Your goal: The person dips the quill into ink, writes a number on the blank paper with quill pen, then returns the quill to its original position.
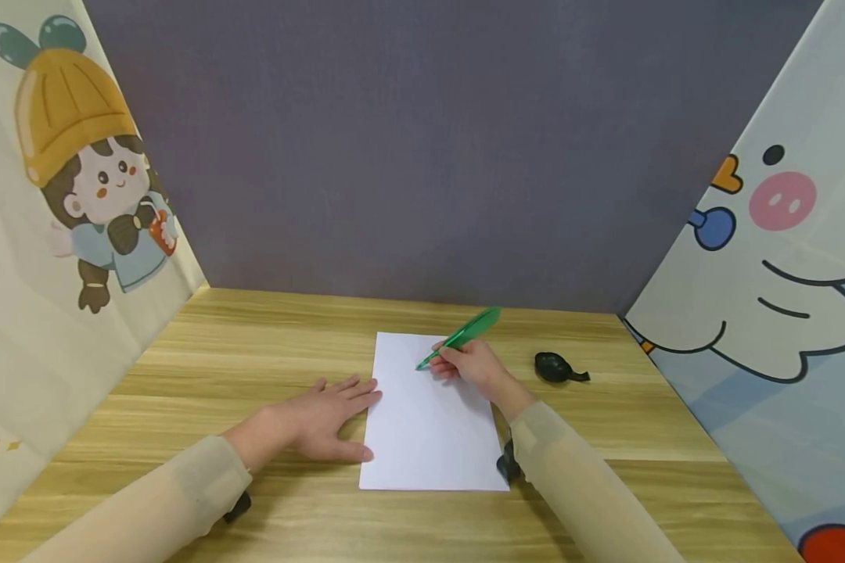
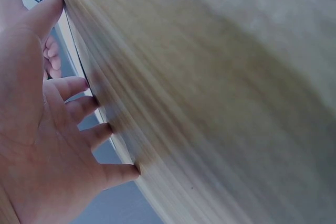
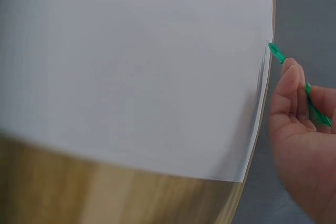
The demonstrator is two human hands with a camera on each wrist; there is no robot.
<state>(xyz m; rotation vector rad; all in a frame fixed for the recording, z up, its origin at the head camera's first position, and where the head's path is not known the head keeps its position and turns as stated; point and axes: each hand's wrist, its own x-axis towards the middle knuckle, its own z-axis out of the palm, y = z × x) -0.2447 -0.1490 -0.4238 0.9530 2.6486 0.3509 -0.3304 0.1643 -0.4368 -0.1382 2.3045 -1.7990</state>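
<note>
A green pen with a broad feather-shaped top is pinched between the thumb and fingers of my right hand. Its tip points down-left, right at the upper part of a white sheet of paper; no marks show on the sheet. In the right wrist view the pen's green tip meets the paper from beside the curled fingers. My left hand lies palm down on the table with fingers spread, fingertips at the sheet's left edge. The left wrist view shows the fingers straight, fingertips on the wood.
Right of the paper lies a small black rounded object with a narrow stem. The wooden table ends at a dark grey panel behind. Cartoon-printed panels flank it left and right.
</note>
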